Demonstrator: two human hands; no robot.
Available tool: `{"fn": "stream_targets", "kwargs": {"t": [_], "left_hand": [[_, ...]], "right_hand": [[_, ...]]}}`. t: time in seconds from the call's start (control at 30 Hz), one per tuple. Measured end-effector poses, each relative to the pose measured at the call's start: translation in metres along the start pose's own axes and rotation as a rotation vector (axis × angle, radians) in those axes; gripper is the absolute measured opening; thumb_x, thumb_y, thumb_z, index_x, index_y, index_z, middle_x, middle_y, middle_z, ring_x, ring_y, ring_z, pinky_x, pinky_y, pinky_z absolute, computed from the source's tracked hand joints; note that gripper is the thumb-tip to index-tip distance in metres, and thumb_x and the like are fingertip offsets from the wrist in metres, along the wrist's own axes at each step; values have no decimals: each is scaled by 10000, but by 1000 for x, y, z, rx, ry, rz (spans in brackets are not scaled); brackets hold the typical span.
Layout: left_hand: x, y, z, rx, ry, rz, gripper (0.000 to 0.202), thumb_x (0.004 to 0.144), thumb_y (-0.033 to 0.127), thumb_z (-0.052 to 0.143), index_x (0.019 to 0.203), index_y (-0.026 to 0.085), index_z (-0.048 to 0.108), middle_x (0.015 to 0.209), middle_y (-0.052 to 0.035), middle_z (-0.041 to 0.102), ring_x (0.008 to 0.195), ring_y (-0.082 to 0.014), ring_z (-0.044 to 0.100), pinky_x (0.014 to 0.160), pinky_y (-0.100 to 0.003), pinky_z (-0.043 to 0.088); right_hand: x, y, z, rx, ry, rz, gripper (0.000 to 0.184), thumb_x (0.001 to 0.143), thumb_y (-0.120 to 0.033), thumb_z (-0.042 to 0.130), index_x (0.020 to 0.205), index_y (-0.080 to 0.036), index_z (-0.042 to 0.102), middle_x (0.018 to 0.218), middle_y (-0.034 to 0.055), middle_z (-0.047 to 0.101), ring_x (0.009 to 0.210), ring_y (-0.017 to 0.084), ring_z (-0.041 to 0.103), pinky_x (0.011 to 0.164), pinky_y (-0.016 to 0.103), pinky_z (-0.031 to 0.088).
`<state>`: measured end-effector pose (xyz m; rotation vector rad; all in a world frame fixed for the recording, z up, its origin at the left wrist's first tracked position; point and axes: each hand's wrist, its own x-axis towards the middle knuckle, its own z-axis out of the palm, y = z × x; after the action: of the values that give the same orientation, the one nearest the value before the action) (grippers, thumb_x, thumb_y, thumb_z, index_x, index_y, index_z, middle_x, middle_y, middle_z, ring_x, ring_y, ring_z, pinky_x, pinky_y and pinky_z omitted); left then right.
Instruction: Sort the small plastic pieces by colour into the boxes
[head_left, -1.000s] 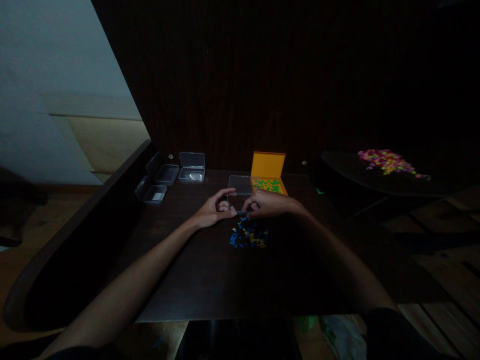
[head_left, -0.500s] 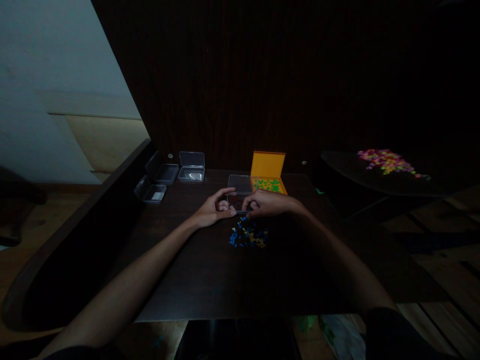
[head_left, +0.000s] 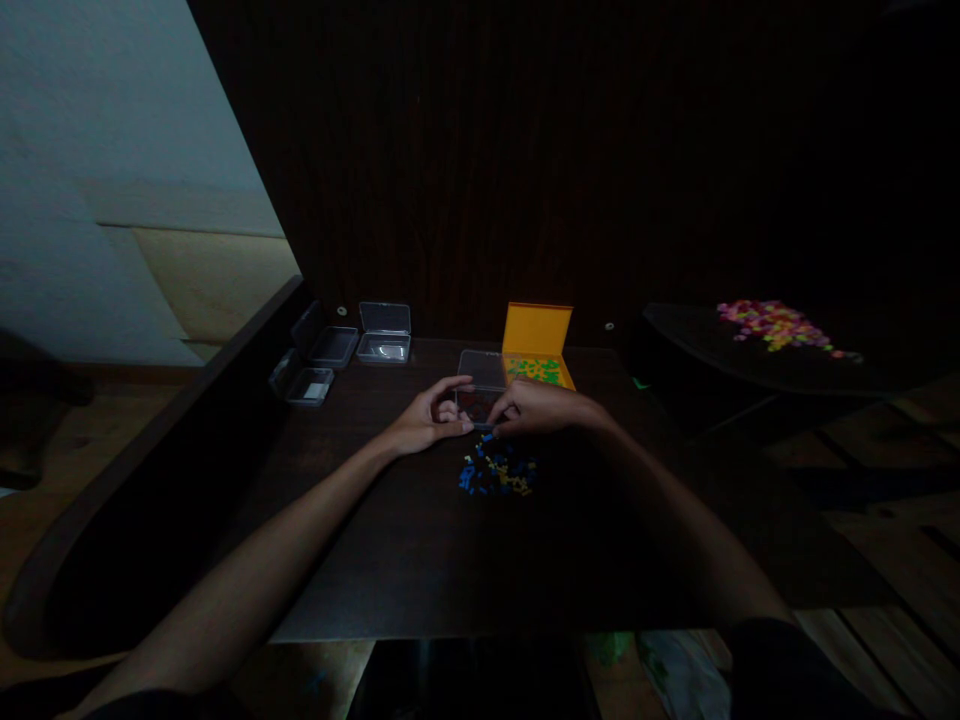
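A small clear plastic box [head_left: 481, 368] lies at the middle of the dark table with its lid raised, and dark reddish bits [head_left: 472, 402] show inside. My left hand [head_left: 426, 420] grips its left side between thumb and fingers. Over the right part of the same box is my right hand [head_left: 544, 408], fingertips bent down and pressed together; what they hold, if anything, is hidden. Just in front of the box lies a loose pile of tiny blue and yellow pieces [head_left: 495, 472].
Behind my right hand stands an open yellow box [head_left: 537, 330] holding small green pieces [head_left: 541, 372]. Several open clear boxes [head_left: 384, 345] sit at the back left. A heap of pink and yellow bits [head_left: 780, 325] rests on a dark surface at the right. A raised panel [head_left: 187, 420] edges the table's left.
My right fingertips have shifted slightly to the right within the clear box. My left hand keeps its hold, and the pile looks the same.
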<state>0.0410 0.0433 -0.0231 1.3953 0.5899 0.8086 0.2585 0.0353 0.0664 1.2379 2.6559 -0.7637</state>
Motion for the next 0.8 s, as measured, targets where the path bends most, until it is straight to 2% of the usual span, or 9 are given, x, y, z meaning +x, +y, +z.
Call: {"fn": "stream_targets", "kwargs": {"t": [0.23, 0.4, 0.8], "left_hand": [[0, -1, 0, -4, 10, -6, 759, 660, 189, 812, 1342, 232, 482, 1250, -113, 588, 787, -95, 616, 784, -289, 506], [-1, 1, 1, -7, 16, -6, 754, 655, 187, 813, 1334, 224, 489, 1329, -134, 538, 791, -87, 614, 774, -276, 507], [1, -1, -1, -12, -7, 0, 754, 663, 198, 815, 1339, 230, 484, 1326, -141, 533, 783, -91, 625, 782, -296, 516]], "right_hand": [[2, -5, 1, -1, 38, 33, 240, 791, -253, 662, 998, -152, 730, 606, -27, 590, 523, 99, 484, 543, 216, 317], [3, -6, 2, 6, 25, 45, 221, 802, -256, 645, 978, -155, 735, 595, -23, 588, 519, 101, 488, 541, 217, 321], [5, -2, 7, 7, 9, 87, 208, 788, -267, 653, 959, -154, 689, 666, -11, 604, 546, 99, 486, 520, 202, 318]]}}
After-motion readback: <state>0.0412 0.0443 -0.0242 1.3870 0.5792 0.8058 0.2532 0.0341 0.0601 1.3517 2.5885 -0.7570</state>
